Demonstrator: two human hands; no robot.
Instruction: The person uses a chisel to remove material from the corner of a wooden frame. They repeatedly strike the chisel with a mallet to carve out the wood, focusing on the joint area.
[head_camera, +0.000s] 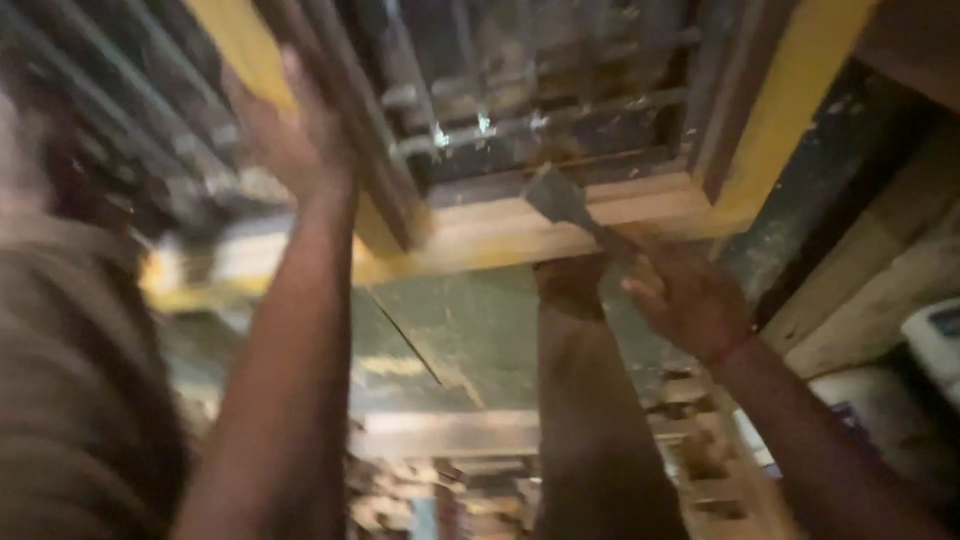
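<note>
Left hand (290, 125): bare, no glove, no ring visible. Left forearm bare to elbow, no sleeve, no watch. Right hand (685, 300): bare, no glove. Thin reddish band at right wrist, just below hand. Right forearm bare below band, no sleeve in view. Third bare forearm between both, owner unclear. Olive-brown cloth at frame's left edge, beside left forearm; blurred, cannot tell garment type. Fingers motion-blurred, detail unreadable.

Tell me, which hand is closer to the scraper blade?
Right. The right hand grips the scraper by its handle, just below the blade. The left hand is far off to the side, pressed flat against the wooden frame.
</note>
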